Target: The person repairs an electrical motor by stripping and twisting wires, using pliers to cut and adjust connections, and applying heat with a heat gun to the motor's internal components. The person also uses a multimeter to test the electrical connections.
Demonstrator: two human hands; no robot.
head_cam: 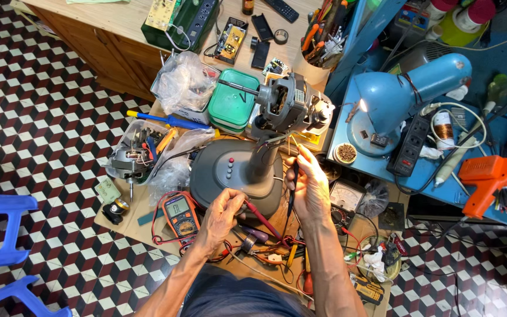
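Over the fan base (224, 176), left hand (221, 218) pinches a red probe (262, 220); right hand (309, 191) grips a black probe (293, 188).

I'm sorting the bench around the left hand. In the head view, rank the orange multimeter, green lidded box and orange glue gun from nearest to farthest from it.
From the left hand:
1. Orange multimeter, just left.
2. Green lidded box, up the bench.
3. Orange glue gun, far right.

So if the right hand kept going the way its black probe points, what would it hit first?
Probably the grey fan motor atop the dark stand: the right hand aims its black probe up toward the thin wires just below it, though depth is unclear.
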